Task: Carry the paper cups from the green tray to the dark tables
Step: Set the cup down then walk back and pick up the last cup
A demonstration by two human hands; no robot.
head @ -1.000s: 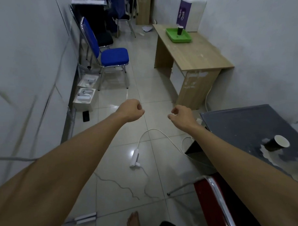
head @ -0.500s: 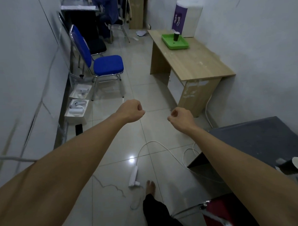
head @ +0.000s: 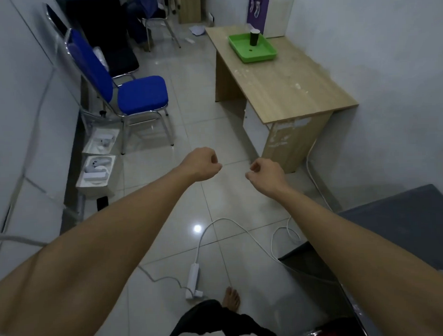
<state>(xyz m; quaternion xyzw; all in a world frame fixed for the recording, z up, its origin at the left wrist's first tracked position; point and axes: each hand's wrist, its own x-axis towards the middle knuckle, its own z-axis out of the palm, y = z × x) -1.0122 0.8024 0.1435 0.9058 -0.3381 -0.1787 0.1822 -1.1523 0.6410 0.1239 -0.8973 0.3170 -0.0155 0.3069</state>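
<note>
You have stepped forward since the earlier frames: the wooden desk [head: 285,82] now looms larger, and the cup that stood on the dark table [head: 403,226] at your right has dropped out of view.

One dark paper cup [head: 254,38] stands upright in the green tray [head: 260,56], toward the tray's far end; the rest of the tray holds only a small dark speck that cannot be identified. The tray sits at the far end of the desk, well apart from you, ahead and to the right of both hands.

Your right hand [head: 264,176] is the nearer of the two to that desk, and your left hand [head: 201,163] hangs just beside it toward the blue chair [head: 137,95]. Both hands are curled into loose fists and hold nothing, arms stretched out over the tiled floor.

A corner of the dark table shows below the desk at the right edge, close by your right forearm. A white power strip [head: 193,279] and its cable lie on the floor between you and the desk, with your bare foot [head: 232,298] just beside it. Left of the chair, against the wall, two open white boxes [head: 97,157] hold pale gadgets.
</note>
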